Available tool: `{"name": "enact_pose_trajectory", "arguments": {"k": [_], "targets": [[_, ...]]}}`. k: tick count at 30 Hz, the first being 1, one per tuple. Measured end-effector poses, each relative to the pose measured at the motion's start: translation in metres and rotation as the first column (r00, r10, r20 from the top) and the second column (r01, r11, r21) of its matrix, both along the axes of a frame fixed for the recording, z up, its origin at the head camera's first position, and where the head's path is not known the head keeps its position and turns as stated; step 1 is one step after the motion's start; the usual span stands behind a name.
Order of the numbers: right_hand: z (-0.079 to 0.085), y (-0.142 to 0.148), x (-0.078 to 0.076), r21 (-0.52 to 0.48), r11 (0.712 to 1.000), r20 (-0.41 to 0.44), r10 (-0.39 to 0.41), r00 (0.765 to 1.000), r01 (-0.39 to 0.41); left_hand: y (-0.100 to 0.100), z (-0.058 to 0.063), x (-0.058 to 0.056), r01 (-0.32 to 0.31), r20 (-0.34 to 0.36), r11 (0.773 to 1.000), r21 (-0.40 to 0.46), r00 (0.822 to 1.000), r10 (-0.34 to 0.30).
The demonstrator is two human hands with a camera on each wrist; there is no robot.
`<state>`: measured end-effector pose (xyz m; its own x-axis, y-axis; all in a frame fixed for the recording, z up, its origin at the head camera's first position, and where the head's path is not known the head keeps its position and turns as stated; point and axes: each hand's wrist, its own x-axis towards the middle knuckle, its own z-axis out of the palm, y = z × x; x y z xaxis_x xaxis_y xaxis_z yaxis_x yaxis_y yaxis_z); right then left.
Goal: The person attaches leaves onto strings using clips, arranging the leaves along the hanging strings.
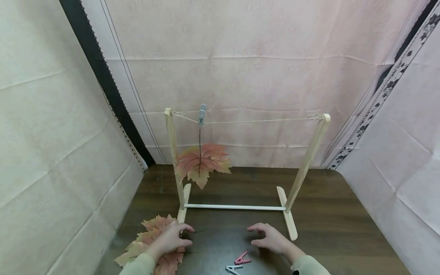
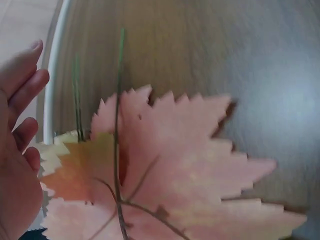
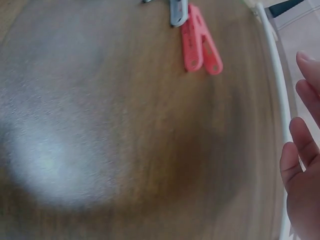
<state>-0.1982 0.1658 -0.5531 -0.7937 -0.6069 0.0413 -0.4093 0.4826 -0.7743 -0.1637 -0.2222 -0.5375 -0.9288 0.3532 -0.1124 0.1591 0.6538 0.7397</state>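
My left hand [image 1: 172,238] hovers over several artificial maple leaves [image 1: 148,240] at the table's left front, its fingers loosely bent and holding nothing. In the left wrist view a pinkish leaf [image 2: 180,150] with a long green stem [image 2: 120,75] lies beside that hand. My right hand [image 1: 271,240] is held over the table with relaxed fingers and nothing between them. Left of it lie a red clothespin [image 1: 242,258] and a grey-blue clothespin [image 1: 233,269]. A red-orange leaf [image 1: 203,164] hangs by its stem from a blue clothespin [image 1: 202,114] on the string [image 1: 261,121].
A wooden stand has a left post [image 1: 174,160], a right post [image 1: 307,164] and a white bottom rod [image 1: 233,207]. Its right foot [image 1: 288,214] is close to my right hand. Pale cloth walls [image 1: 240,84] enclose the wooden table [image 1: 337,229] at the back and sides.
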Motion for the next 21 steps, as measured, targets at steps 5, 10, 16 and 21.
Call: {"name": "enact_pose_trajectory", "arguments": {"k": [5, 10, 16, 21], "targets": [[-0.011, 0.003, 0.002, -0.018, 0.999, -0.037, 0.037, 0.999, -0.038, -0.004, -0.004, 0.002, 0.026, -0.018, 1.000, 0.000, 1.000, -0.026], [-0.017, 0.004, 0.002, -0.041, 0.997, -0.029, 0.059, 0.998, -0.060, -0.003, -0.011, 0.004, 0.062, -0.064, 0.998, -0.009, 0.996, -0.062], [-0.021, 0.006, 0.004, -0.004, 0.999, -0.033, 0.053, 0.998, -0.053, -0.003, -0.019, 0.002, 0.097, -0.069, 0.995, 0.025, 0.993, -0.095], [-0.023, 0.006, 0.004, 0.018, 0.998, -0.077, 0.061, 0.995, -0.060, -0.005, -0.023, 0.004, 0.139, -0.040, 0.989, 0.052, 0.990, -0.137]]}}
